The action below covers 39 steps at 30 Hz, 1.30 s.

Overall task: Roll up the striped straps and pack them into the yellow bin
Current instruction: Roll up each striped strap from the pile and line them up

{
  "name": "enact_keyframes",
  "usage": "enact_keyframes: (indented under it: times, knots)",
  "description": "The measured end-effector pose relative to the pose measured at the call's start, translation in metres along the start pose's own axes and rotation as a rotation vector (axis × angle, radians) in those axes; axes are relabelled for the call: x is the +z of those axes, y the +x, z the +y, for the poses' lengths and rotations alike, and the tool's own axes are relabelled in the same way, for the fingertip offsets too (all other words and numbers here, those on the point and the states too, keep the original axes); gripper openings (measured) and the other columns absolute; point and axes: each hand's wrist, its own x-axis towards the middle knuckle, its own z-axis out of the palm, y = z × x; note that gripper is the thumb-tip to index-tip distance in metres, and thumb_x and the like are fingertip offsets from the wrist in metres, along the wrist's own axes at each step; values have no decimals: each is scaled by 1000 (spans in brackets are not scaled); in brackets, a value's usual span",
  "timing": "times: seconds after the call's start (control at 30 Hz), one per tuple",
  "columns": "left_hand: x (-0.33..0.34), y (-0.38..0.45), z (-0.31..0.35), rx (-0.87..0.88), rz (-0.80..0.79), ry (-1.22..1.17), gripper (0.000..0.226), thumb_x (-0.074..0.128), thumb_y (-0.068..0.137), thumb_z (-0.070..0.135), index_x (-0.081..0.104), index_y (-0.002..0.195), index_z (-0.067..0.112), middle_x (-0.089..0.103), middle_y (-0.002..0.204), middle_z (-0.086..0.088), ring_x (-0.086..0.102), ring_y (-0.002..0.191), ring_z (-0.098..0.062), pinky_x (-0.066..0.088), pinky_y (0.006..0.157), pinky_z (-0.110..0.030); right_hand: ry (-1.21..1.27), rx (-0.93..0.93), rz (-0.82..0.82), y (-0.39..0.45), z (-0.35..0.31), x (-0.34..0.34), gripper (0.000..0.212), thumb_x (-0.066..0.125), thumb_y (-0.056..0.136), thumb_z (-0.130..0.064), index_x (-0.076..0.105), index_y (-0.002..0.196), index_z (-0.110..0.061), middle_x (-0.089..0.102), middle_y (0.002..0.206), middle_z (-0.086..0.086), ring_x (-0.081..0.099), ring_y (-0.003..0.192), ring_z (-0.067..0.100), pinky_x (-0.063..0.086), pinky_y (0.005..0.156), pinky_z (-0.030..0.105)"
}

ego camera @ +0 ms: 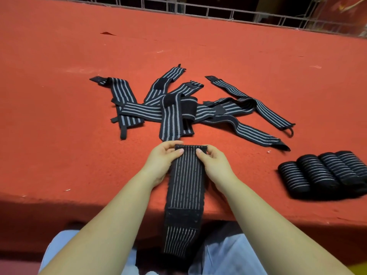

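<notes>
both the left hand and right hand pinch the striped strap's far end.

Red-covered table: loose striped straps, four rolled straps.

Single head-worn view, forward and down, close over the red table.

A red felt tabletop fills the scene, backed by a white wire fence; pale-blue trousers show below.
</notes>
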Motion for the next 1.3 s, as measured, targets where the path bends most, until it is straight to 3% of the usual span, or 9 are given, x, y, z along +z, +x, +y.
enact_keyframes:
  times: [0.1, 0.27, 0.4, 0.57, 0.77, 0.9, 1.07, 1.2, 1.3]
  knots:
    - [0, -1, -3, 49, 25, 71, 21, 58, 87, 0, 63, 93, 20, 65, 88, -1, 63, 80, -12, 50, 73, -26, 9, 13, 73, -3, 9, 4, 25, 50, 97, -30, 65, 95, -9, 70, 88, 7, 64, 79, 20, 50, 78, 39]
    - [0, -4, -7, 84, 17, 151, 24, 55, 85, -6, 61, 83, 17, 66, 93, -6, 62, 84, -20, 52, 80, -35, 38, -40, 120, -11, 11, 3, 31, 50, 94, -40, 65, 78, -18, 63, 75, 5, 57, 72, 20, 46, 70, 37]
    - [0, -8, -8, 104, -23, 145, 16, 66, 81, 0, 63, 83, 16, 67, 90, -4, 63, 82, -18, 53, 78, -33, 168, -32, 76, -14, 8, 1, 12, 55, 93, -16, 66, 89, -16, 61, 72, 3, 56, 59, 12, 45, 53, 23]
    - [0, -8, -11, 121, -47, 39, 23, 70, 80, 8, 63, 98, 20, 68, 91, -3, 66, 83, -14, 52, 73, -27, 209, -68, 44, -20, 9, -1, 19, 48, 93, -3, 61, 99, -15, 57, 63, -1, 47, 43, 4, 36, 39, 17]
    - [-5, -4, -11, 91, -116, -107, 43, 64, 80, -2, 58, 117, 19, 71, 94, -2, 68, 86, -15, 53, 76, -26, 264, -136, 12, -20, 15, -3, 13, 53, 94, -9, 62, 100, -15, 63, 64, -3, 54, 47, 3, 41, 41, 16]
    - [-8, -3, -10, 104, -144, -128, 46, 58, 80, -13, 60, 112, 20, 69, 96, -1, 67, 84, -11, 54, 72, -21, 241, -160, 9, -20, 16, 1, 10, 57, 92, -16, 64, 96, -10, 63, 55, -5, 56, 45, 1, 41, 43, 15]
    - [-9, -4, -11, 130, -167, -92, 55, 48, 76, -26, 62, 103, 19, 67, 82, 0, 65, 70, -5, 52, 65, -16, 177, -154, 62, -19, 15, 4, 31, 63, 81, -41, 68, 80, -11, 62, 62, 4, 54, 53, 13, 40, 48, 22]
    - [-8, -6, -12, 159, -189, -40, 45, 54, 78, -19, 63, 101, 19, 70, 87, 3, 67, 79, -7, 51, 66, -16, 224, -149, 76, -17, 18, 1, 6, 63, 87, -11, 67, 83, -13, 60, 59, -3, 51, 45, 2, 40, 42, 15]
    - [-2, -11, -11, 163, -232, 2, 21, 59, 85, 1, 63, 103, 12, 68, 77, 6, 63, 61, -1, 45, 51, -10, 343, -153, 55, -15, 20, -5, 15, 61, 87, -5, 65, 94, -17, 65, 74, 0, 61, 61, 7, 50, 54, 20]
